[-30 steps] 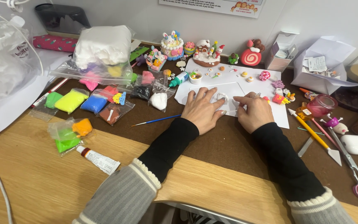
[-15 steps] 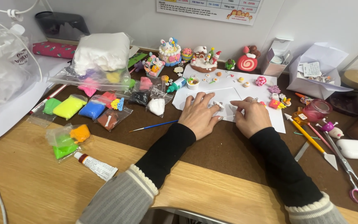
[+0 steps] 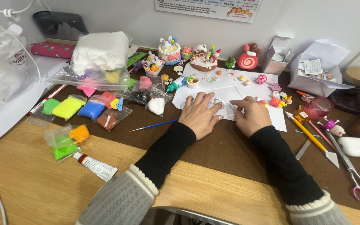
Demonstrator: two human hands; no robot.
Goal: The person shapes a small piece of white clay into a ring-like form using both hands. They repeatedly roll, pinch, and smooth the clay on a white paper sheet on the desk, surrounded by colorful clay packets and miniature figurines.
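Observation:
My left hand [image 3: 200, 115] lies flat with fingers spread on a white sheet of paper [image 3: 271, 88] on the brown desk mat. My right hand [image 3: 253, 115] rests just beside it, fingers curled, its fingertips touching a small white clay piece [image 3: 220, 101] on the paper between the two hands. Whether the fingers grip that piece I cannot tell. Tiny coloured clay figures [image 3: 278, 101] dot the paper beyond my hands. A thin blue paintbrush [image 3: 153, 125] lies to the left of my left wrist.
Bags of coloured clay [image 3: 90, 109] and a big white lump [image 3: 100, 52] sit at left, a glue tube [image 3: 95, 166] nearer me. Finished clay cakes [image 3: 203, 57] line the wall. Sculpting tools [image 3: 313, 139], pink scissors [image 3: 355, 175], a pink jar [image 3: 317, 107] and a paper box [image 3: 319, 73] stand right.
Both hands stay pressed on the paper around the small white piece. The view has tilted slightly; the hands sit a little lower in it.

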